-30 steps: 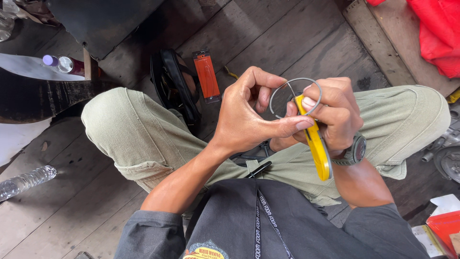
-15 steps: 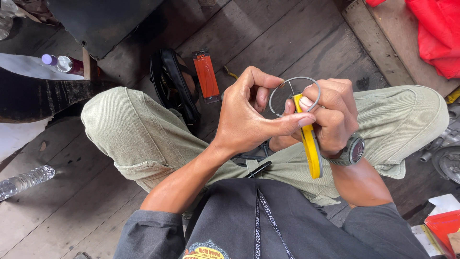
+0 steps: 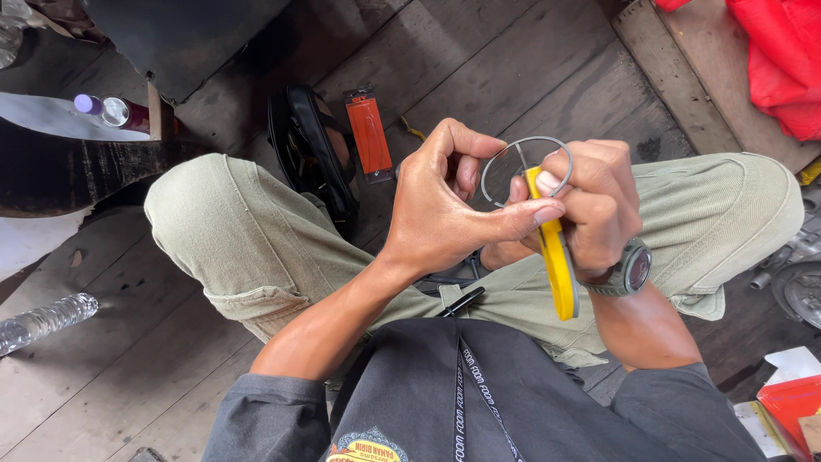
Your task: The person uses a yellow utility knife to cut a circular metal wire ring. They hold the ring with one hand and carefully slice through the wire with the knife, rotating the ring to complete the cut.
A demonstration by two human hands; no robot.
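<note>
I sit cross-legged on a wooden floor with both hands raised over my lap. My left hand [image 3: 449,205] pinches a thin grey metal ring [image 3: 500,154] between fingers and thumb. My right hand [image 3: 599,201], with a watch on its wrist, grips a yellow-handled utility knife [image 3: 558,265]. The knife's handle points down toward me and its tip lies inside the ring. Both thumbs meet beside the knife's top.
A black sandal [image 3: 312,154] and an orange packaged item [image 3: 369,135] lie on the wooden floor [image 3: 479,60] ahead. A clear plastic bottle [image 3: 47,318] lies at left. Red cloth [image 3: 782,68] sits far right, metal parts [image 3: 800,287] at right, a red box [image 3: 791,402] near right.
The knife's handle has swung slightly, from tilting toward the right to hanging more straight down. Both hands hold their place with the ring.
</note>
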